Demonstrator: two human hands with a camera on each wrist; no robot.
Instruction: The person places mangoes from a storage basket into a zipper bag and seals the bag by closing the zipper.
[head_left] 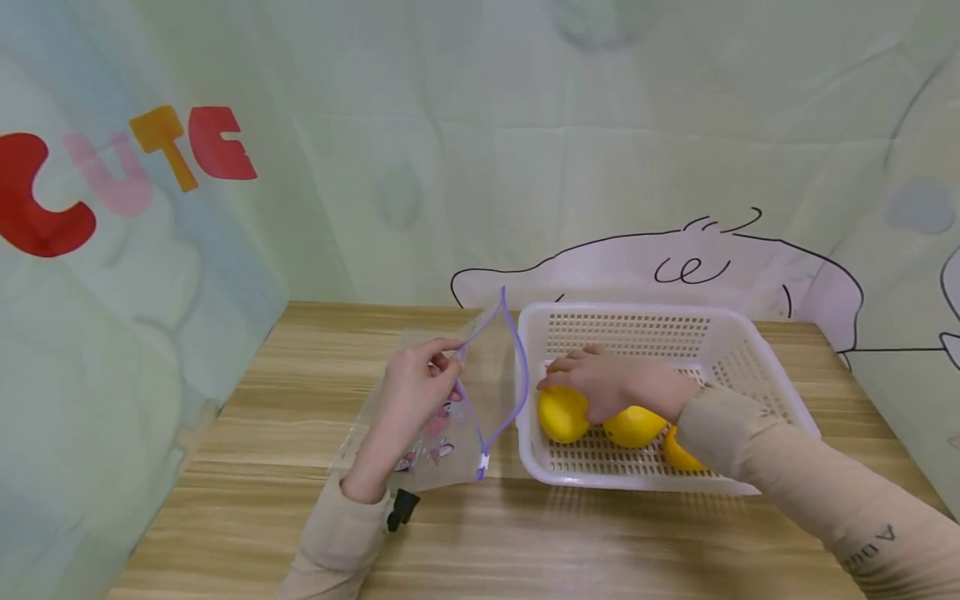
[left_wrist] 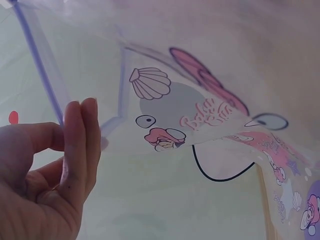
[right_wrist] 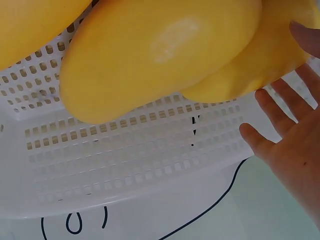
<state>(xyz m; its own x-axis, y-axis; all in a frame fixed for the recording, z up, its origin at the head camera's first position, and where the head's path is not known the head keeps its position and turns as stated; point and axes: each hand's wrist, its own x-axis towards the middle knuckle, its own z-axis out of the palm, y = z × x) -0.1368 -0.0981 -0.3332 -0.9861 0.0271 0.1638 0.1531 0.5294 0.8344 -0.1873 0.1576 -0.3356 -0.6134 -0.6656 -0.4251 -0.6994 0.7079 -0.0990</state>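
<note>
Three yellow fruits [head_left: 633, 428] show — one basket [head_left: 637, 481], one bag [head_left: 459, 467].

Looks like a staged booth to me.
I see a creased cartoon backdrop [head_left: 345, 208] with "CUTE" lettering [head_left: 123, 197] around a wood-grain counter [head_left: 247, 467]; home or studio, I can't tell.

Wood-grain table [head_left: 570, 542]; white perforated basket [head_left: 626, 310] on top.

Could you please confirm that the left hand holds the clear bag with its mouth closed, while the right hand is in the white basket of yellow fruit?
Not quite: in the head view, the mouth of the clear bag is open. The left hand does hold it, and the right hand is in the white basket of yellow fruit.
</note>
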